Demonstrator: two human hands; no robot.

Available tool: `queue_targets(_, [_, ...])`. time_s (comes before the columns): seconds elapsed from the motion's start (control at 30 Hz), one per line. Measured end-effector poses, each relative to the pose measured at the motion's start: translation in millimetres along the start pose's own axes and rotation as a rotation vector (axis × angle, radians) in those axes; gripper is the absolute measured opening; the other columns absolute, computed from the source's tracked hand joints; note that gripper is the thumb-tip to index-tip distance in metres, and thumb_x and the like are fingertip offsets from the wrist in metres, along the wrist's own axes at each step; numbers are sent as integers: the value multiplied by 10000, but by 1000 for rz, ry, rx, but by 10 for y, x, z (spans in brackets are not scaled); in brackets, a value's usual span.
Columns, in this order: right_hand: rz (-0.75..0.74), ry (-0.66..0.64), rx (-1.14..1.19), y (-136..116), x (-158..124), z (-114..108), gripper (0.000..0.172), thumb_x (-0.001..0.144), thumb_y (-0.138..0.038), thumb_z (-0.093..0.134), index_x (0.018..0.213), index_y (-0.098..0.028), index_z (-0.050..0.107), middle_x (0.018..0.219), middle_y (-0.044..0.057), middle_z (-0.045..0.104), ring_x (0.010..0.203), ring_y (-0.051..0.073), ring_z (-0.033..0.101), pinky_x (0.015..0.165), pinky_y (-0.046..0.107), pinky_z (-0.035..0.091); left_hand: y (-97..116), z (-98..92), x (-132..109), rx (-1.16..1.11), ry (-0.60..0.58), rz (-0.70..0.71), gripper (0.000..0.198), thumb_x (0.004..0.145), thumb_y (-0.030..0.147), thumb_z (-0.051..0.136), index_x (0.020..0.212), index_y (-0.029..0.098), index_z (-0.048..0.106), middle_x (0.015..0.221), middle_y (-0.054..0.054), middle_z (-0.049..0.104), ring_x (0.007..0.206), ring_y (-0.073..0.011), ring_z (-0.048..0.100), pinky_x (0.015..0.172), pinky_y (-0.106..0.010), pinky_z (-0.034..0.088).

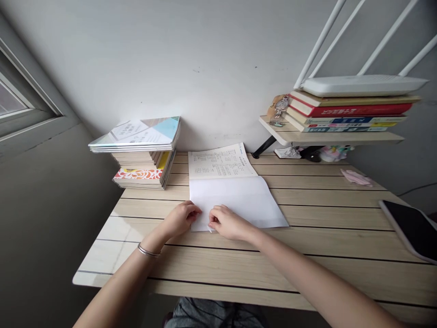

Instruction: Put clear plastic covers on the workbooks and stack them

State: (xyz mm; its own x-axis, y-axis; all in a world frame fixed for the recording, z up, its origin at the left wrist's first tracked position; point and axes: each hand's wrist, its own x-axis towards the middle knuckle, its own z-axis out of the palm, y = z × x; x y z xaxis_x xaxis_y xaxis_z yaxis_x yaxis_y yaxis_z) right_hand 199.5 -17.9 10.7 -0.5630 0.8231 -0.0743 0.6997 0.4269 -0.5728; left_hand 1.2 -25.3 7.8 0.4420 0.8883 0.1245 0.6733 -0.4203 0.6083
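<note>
A sheet of paper [235,200] lies flat on the wooden desk [307,246], left of the desk's middle. Its long axis runs from the near edge away toward the wall, tilted a little to the right; the far half carries printed text, the near half is blank. Both hands work its near-left corner. The left hand [180,218] presses the corner's outer side, a bracelet [148,251] on that wrist. The right hand [227,223] pinches the paper's near edge between closed fingertips, and a small fold seems to rise there, though it is too small to be sure.

Open desk lies right of the sheet as far as a dark tablet [411,228] that overhangs the right edge. A bare strip of desk runs in front of the hands to the near edge. Left of the sheet, 1 stack of books [143,155] stands close to its far-left corner. A shelf [327,136] with more books sits well apart at the far right.
</note>
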Motion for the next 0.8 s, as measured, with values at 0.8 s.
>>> queue_targets(0.8, [-100,110,-10,-44,22,209,154,821,-117,552,687,-192,551,816,35,605,860,187,536,769,320,427,-74,58,-31,-87,3,-22,288,698,-16,530,882,145,681,892,-42,610,712,-106,584,679,-202,486])
